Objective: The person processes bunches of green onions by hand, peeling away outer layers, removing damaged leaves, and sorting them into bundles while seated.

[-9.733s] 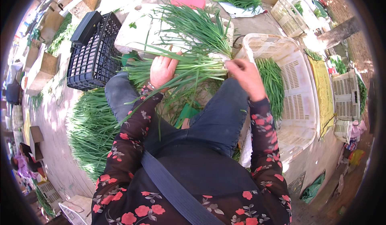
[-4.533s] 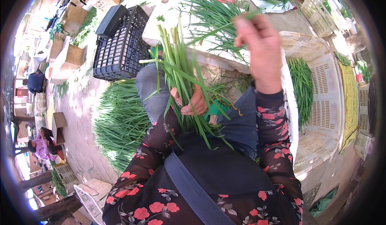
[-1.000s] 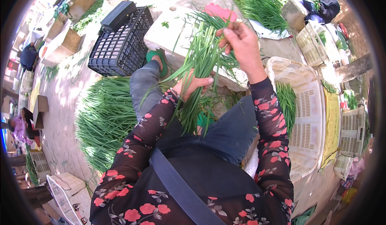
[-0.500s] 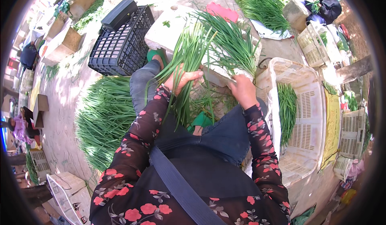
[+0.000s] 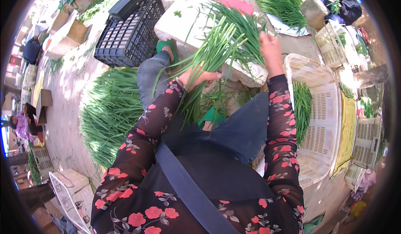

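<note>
Left hand holds a bunch, right hand at the pile

In the head view, the left hand [image 5: 196, 77] grips a bunch [image 5: 209, 52] of long green leaves; its paler ends rise away from the body, the other ends hanging over the lap. The right hand [image 5: 271, 52] has its fingers curled beside the right edge of the pile [image 5: 247, 30]; whether it pinches any stalks I cannot tell.

The work looks partway along. The pile lies fairly aligned on the white block [image 5: 174, 24], just beyond the hands, and seems handled already. The bunch is uneven, some leaves straying sideways, so it seems unfinished. Left of the left hand and nearer the body, a large heap [image 5: 110, 113] lies on the ground; it may well be what is left. Loose scraps [image 5: 217, 98] lie below the hands, between the legs.

Of the containers, the white crate [image 5: 321, 104] stands right of the right hand and nearer the body; a stack [image 5: 301, 108] of greens lies along its near side, much of its floor showing. The black crate [image 5: 129, 37], beyond the left hand to the left, carries a black box [image 5: 127, 4]; its contents are unclear. Far beyond the right hand, a cream crate [image 5: 330, 46] has some greenery in it. The white box [image 5: 73, 192], well behind the left hand, hides its inside.
</note>
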`<action>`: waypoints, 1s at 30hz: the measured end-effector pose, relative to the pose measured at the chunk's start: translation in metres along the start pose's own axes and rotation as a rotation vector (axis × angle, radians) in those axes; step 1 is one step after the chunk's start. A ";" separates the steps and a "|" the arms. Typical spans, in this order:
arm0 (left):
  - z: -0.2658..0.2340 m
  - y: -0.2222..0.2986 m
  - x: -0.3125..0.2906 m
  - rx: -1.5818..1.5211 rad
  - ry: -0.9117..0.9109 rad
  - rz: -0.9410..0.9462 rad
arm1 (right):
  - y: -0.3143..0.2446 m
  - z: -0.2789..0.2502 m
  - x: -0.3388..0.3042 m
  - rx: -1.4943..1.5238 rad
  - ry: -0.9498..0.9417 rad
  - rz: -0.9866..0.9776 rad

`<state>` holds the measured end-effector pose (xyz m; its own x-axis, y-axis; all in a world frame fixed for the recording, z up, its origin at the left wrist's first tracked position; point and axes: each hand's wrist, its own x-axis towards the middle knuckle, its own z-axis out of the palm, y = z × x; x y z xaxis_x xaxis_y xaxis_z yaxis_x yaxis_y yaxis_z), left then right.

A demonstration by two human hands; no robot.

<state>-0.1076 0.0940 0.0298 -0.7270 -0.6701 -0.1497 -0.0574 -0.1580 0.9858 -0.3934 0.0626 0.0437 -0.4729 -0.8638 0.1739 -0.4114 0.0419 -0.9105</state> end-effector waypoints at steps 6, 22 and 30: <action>-0.015 -0.016 0.016 -0.462 0.128 -0.157 | 0.014 -0.028 -0.025 0.574 -0.257 0.345; 0.003 0.005 0.022 0.301 0.214 0.138 | -0.069 0.031 -0.041 0.301 -0.328 0.060; -0.013 -0.024 0.024 0.109 0.015 -0.006 | -0.071 0.023 -0.037 0.338 -0.250 0.073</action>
<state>-0.1147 0.0721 0.0014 -0.7160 -0.6804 -0.1561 -0.1363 -0.0831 0.9872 -0.3284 0.0801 0.0929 -0.2703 -0.9617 0.0464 -0.0858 -0.0239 -0.9960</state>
